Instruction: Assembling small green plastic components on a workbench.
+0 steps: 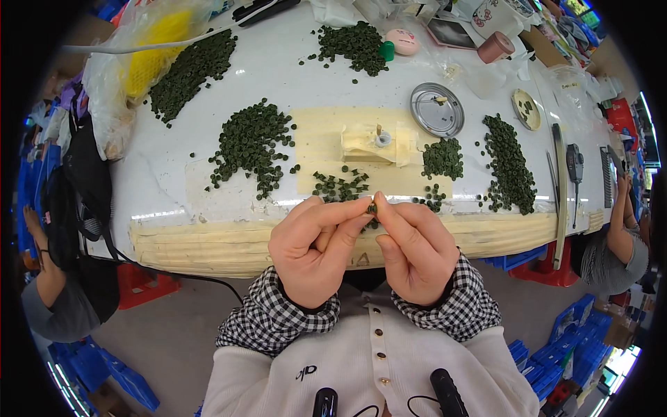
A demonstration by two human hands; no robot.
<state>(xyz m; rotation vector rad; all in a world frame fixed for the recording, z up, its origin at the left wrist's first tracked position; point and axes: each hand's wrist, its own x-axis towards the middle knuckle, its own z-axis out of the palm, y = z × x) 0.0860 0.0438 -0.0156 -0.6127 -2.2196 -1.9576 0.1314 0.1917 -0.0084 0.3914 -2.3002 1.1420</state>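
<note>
Checked cuffs frame the left hand [316, 250] and right hand [415, 250], raised together over the bench's [278, 76] near edge, fingertips pinched from both sides on one small dark green disc [373, 207]. Heaps of like green discs [251, 142] lie across the bench. Toward the far right corner, a round metal lid [436, 110] holds one tiny pale piece.
</note>
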